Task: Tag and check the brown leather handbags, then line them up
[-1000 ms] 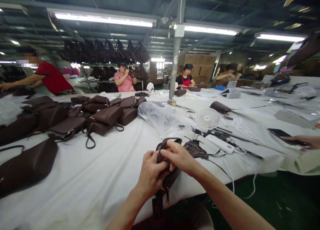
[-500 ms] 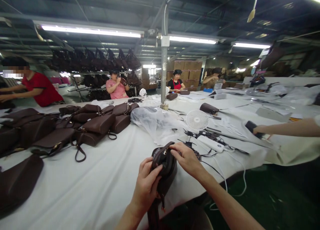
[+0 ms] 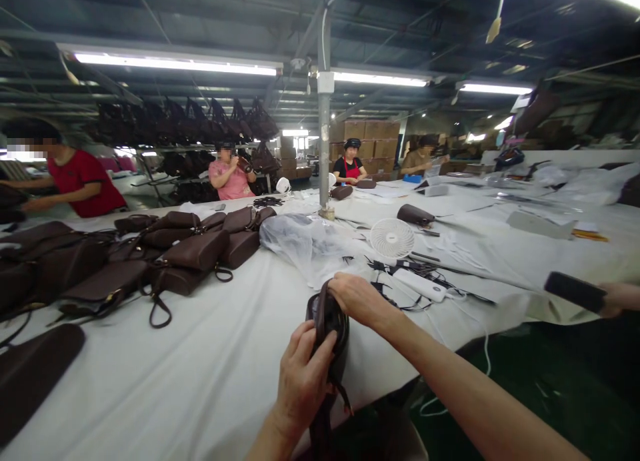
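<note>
A small dark brown bag is held at the near edge of the white table, its opening facing up and a strap hanging below it. My left hand grips its near left rim, thumb over the opening and fingers along the outer side. At the far end of the opening, my right hand is closed on the bag's rim, its fingertips partly hidden. The inside of the bag looks dark.
Many brown bags lie on the white table at left. Beyond my hands are clear plastic, a white fan, a power strip with cables, and a post. A person's hand holds a dark object at right.
My right hand has shifted slightly up and left along the rim, and the bag's opening looks longer and narrower. At right, the other person's hand has drawn back with the dark object.
</note>
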`<action>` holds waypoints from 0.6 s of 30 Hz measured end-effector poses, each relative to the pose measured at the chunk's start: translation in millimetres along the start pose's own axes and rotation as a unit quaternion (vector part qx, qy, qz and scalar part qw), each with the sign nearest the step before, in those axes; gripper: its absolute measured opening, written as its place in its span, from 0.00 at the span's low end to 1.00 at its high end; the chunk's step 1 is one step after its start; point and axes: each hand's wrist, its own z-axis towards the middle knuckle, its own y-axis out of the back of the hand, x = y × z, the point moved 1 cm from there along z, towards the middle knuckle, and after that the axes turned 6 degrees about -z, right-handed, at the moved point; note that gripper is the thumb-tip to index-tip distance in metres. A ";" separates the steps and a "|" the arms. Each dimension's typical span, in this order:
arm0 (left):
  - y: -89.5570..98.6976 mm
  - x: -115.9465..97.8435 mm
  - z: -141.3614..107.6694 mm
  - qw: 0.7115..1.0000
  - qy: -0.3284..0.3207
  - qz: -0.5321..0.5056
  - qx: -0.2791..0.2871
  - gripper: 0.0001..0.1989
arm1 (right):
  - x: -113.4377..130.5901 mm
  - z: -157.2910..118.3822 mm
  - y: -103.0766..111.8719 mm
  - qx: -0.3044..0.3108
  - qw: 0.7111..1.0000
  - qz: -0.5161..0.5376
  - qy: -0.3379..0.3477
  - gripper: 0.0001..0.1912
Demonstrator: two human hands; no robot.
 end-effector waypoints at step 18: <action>42.7 89.3 26.8 0.993 0.035 -0.073 0.081 0.16 | 5.6 -16.5 3.7 -0.010 0.889 0.437 -0.137 0.13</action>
